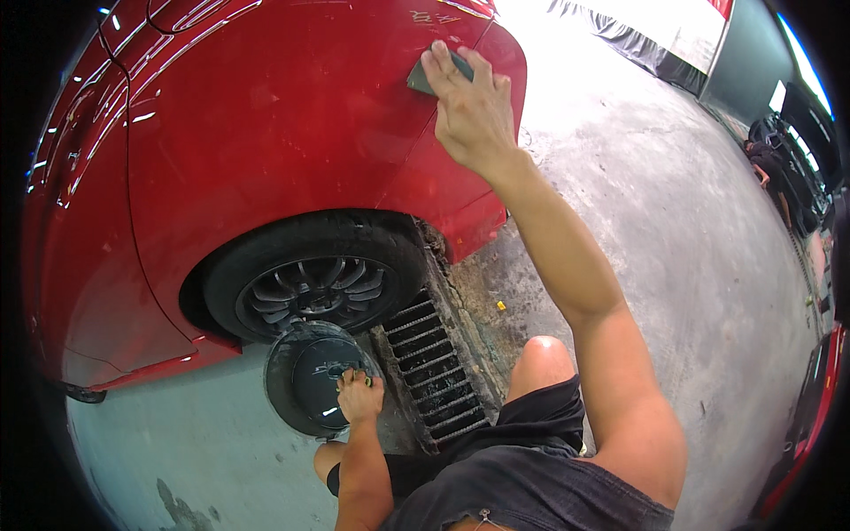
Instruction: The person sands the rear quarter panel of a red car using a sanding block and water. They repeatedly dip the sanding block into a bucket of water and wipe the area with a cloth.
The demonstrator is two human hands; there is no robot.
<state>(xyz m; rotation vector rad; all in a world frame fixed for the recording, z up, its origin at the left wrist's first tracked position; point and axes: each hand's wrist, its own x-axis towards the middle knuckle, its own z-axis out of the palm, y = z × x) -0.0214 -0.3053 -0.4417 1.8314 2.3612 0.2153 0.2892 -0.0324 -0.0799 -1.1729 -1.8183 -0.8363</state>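
Right hand [474, 111]: at upper centre, closed over a grey pad, fingers laid along it, arm stretched up from the lower right.
Grey pad [425, 76]: a flat block under those fingers, held against the red car's rear corner.
Red car [266, 115]: glossy, filling the upper left; pale scuffs [434, 17] show just above the pad.
Clothing: dark top and shorts [531, 482] at the bottom of the frame, with a bare knee [542, 365] right of centre.
Left hand [361, 400]: lower centre, over the bucket, fingers bent at a small dark item with yellow-green touches; whether it is gripped, I cannot tell.
Bucket [282, 389]: dark and round, lower centre, with dark liquid [310, 382] inside.
Drain grate [434, 363]: metal bars set in the floor, just right of the bucket.
Wheel [314, 288]: black tyre, many-spoked rim, behind the bucket.
Floor [637, 203]: grey concrete, bright at upper right; a small yellow scrap [501, 305] lies near the knee.
Far right edge: another person [770, 173] beside a dark car [804, 146], hood raised.
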